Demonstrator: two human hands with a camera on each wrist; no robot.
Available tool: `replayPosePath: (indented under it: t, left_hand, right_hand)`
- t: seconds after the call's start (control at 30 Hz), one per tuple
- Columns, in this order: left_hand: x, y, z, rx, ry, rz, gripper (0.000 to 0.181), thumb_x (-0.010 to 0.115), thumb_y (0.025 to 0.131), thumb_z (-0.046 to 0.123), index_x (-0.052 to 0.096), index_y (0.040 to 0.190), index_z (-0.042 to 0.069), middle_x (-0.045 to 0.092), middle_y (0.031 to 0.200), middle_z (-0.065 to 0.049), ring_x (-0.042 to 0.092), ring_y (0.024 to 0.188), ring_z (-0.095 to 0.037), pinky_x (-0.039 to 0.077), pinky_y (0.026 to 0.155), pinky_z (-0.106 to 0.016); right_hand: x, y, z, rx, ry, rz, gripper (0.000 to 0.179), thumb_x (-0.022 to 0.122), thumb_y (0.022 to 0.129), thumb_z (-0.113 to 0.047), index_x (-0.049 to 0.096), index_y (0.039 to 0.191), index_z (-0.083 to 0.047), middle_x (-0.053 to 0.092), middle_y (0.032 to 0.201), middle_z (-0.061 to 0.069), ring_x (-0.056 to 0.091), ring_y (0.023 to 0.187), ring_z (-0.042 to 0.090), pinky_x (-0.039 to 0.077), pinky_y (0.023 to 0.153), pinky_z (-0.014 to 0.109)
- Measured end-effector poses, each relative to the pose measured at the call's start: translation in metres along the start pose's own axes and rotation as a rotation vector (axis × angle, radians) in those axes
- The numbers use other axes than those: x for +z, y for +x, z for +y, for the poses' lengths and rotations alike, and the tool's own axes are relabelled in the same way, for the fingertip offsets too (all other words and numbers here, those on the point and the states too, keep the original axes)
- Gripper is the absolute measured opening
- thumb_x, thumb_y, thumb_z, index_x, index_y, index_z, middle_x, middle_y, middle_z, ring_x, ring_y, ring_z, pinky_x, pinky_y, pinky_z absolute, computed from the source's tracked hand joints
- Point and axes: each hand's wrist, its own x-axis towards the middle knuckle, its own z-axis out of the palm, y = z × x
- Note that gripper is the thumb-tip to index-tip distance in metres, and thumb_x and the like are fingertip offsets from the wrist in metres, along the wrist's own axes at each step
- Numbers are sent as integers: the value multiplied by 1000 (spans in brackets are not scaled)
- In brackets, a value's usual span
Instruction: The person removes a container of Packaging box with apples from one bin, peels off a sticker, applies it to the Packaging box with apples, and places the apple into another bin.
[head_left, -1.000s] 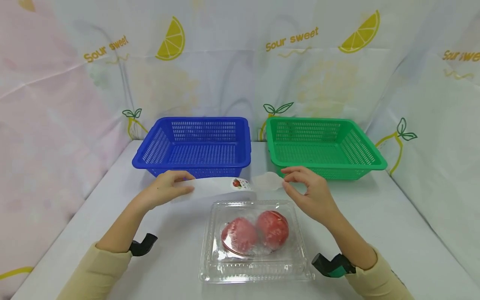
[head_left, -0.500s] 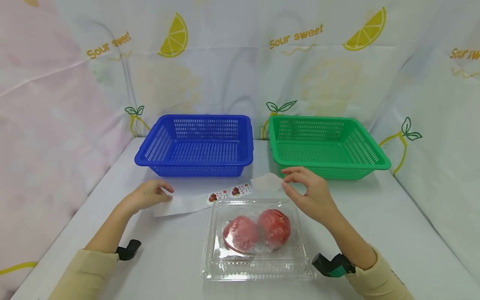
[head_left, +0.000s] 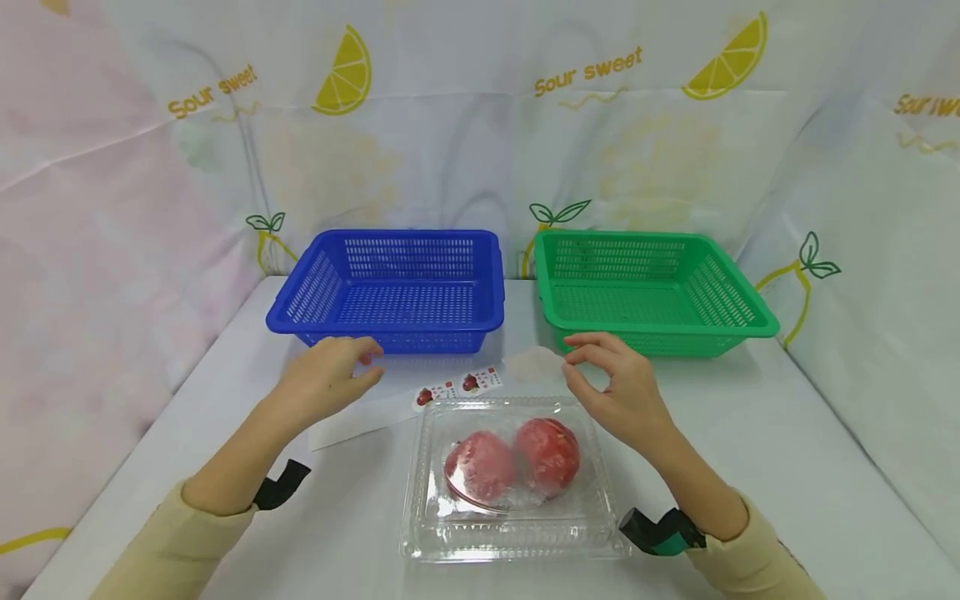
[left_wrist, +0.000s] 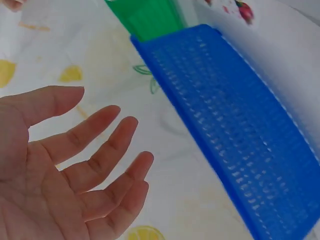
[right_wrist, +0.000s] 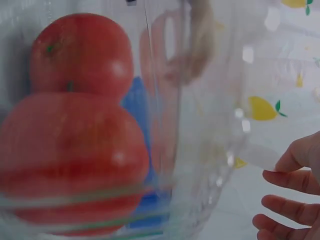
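Observation:
My left hand [head_left: 330, 379] hovers above the left part of a white label strip [head_left: 360, 421], holding nothing; in the left wrist view its fingers [left_wrist: 102, 162] are spread and loosely bent. Several small labels with red fruit print [head_left: 457, 387] show on the strip. Between thumb and forefinger, my right hand [head_left: 618, 392] pinches a pale, translucent rounded label [head_left: 534, 364] by the strip's right end; whether the two are joined I cannot tell. In front lies a lidded clear plastic box [head_left: 517, 537] with two red tomatoes [right_wrist: 75, 150] inside.
Behind the hands stand a blue basket [head_left: 386, 340] on the left and a green basket [head_left: 660, 340] on the right. A printed cloth [head_left: 450, 150] hangs behind and at both sides of the white table [head_left: 322, 533].
My left hand has let go of the strip, which dropped onto the table. That hand moved left, then back right and up. The right hand has kept its pinch almost in place.

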Motion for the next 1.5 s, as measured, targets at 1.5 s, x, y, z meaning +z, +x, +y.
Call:
replayPosePath:
  t: [1.5]
  left_hand:
    - [26,3,97,360,3,-148,10,69,81,19,64,88,15,62,78,6,58,75,-14,45,58,-24]
  right_hand:
    - [-1,-10,-23,-438,76,-18,24,51,92,-25,65,81,-9,60,106,10,55,97,23,44,81,20]
